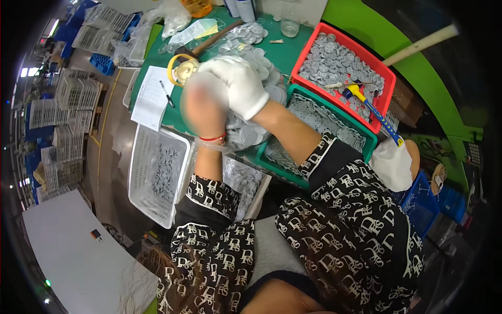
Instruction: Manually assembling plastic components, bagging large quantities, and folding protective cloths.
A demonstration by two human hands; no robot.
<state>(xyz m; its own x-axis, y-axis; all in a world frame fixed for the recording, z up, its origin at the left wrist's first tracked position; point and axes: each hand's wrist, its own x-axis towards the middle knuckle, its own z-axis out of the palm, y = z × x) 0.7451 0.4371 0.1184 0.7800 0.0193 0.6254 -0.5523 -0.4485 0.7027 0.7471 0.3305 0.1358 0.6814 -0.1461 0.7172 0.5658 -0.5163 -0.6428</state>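
Green counter point(282, 52) w/ grey discs point(251, 131): both hands (left point(205, 107) blurred, right point(238, 83) gloved) meet above them, grip can't tell

A white glove covers the right hand point(238, 83); the left hand point(205, 107) is bare, with a red string bracelet point(213, 138) at its wrist. Both sleeves point(334, 209) are black with a repeating white letter pattern. The table point(282, 49) is dark green. A red tray point(314, 49) and a teal-green tray point(293, 94) hold pale grey round discs point(334, 60). A screwdriver point(374, 112) has a blue and yellow handle. A white mesh basket point(144, 172) holds grey pieces. A yellow ring point(178, 70) sits beside white paper point(151, 97).
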